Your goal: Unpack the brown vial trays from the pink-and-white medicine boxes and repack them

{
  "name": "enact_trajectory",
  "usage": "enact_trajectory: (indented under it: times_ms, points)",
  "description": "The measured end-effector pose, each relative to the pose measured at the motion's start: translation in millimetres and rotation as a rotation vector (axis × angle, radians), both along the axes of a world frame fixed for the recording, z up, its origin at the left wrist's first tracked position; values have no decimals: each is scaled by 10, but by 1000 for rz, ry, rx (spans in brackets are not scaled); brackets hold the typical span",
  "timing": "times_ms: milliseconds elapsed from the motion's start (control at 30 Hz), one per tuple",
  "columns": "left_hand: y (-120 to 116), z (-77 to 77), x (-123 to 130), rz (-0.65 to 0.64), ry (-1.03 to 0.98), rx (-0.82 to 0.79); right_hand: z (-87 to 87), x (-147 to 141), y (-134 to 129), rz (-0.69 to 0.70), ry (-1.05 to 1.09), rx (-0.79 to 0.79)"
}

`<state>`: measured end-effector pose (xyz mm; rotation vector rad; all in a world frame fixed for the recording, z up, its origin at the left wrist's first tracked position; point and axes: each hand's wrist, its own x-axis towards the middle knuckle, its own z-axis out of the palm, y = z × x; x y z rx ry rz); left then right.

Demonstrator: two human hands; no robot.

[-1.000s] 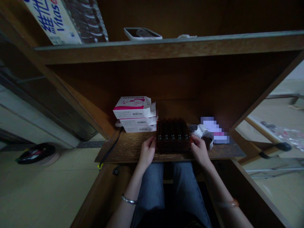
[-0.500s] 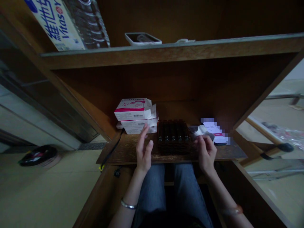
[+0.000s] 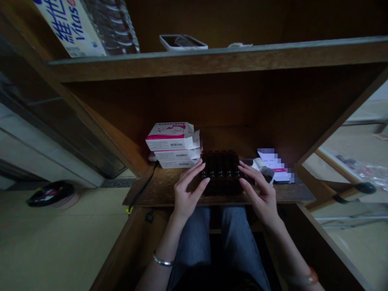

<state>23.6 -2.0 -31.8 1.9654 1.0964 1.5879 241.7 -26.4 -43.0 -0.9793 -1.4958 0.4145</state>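
A block of dark brown vials (image 3: 221, 171) stands in rows on the wooden shelf board (image 3: 169, 190). At its left side is my left hand (image 3: 190, 192), fingers and thumb apart, their tips at the block's edge. My right hand (image 3: 260, 192) is at the opposite side in the same way, thumb and fingers spread. Whether the fingertips press on the block is hard to tell in the dim light. White and pink boxes (image 3: 172, 141) are stacked left of the block, some with open end flaps. A white roll (image 3: 267, 173) lies beside my right hand.
A phone-like device with a lit screen (image 3: 276, 167) lies at the board's right. On the upper shelf (image 3: 194, 66) are a carton (image 3: 75, 30), clear bottles (image 3: 113, 28) and a white-framed object (image 3: 183, 42). A black-lined bin (image 3: 53, 194) stands on the floor at left.
Both hands have moved inward to the sides of the vial block. My right hand has left the area by the white roll, and its fingers have spread from a pinch.
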Motion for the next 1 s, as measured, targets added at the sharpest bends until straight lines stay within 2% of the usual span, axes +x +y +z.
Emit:
enact_trajectory:
  times_ms: [400,1000]
  points:
    - [24,-96,1,10,-10,-1,-140,1,38,0,-5,18]
    - [28,-140,-36,-24,42,20,-163,33,55,30,2,11]
